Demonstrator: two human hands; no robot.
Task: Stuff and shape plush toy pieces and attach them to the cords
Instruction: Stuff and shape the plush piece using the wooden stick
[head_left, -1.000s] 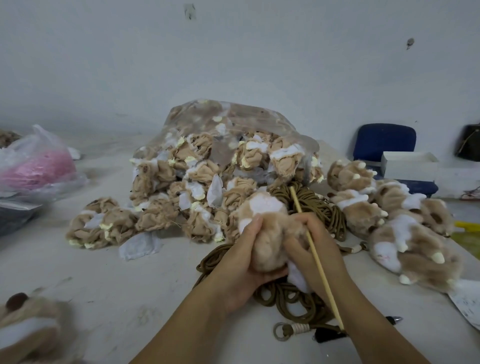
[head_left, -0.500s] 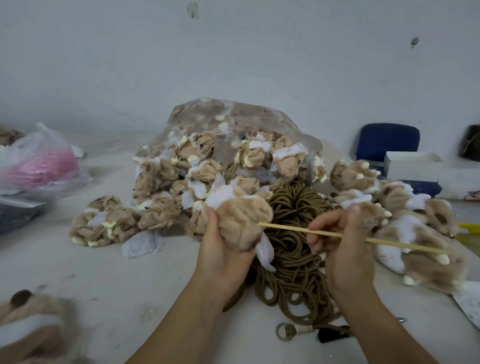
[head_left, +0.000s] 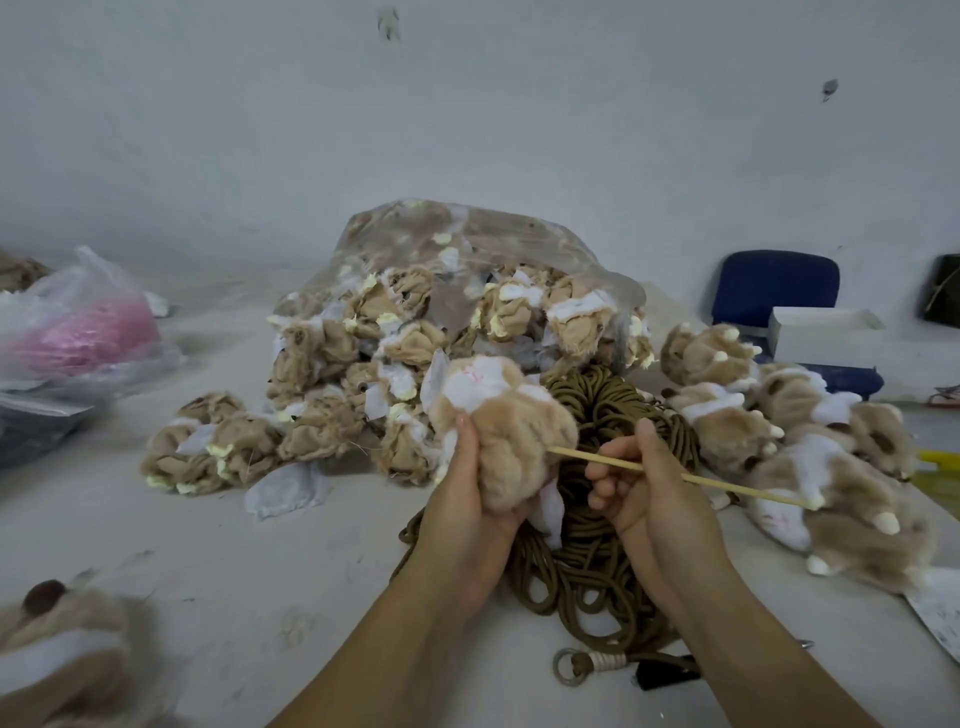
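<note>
Above cords (head_left: 597, 545): left hand (head_left: 462, 514) grips plush paw (head_left: 511, 441); right hand (head_left: 649, 493) fingers pinch stick (head_left: 737, 486).

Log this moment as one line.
left hand: grips plush paw | right hand: holds stick, tip at paw | cords: coiled below

White table (head_left: 218, 561): clear bag (head_left: 467, 249) of plush pieces, loose plush shells (head_left: 218, 452), coiled brown cords (head_left: 587, 566), stuffed paws (head_left: 831, 499), pink-filled plastic bag (head_left: 78, 332).
</note>
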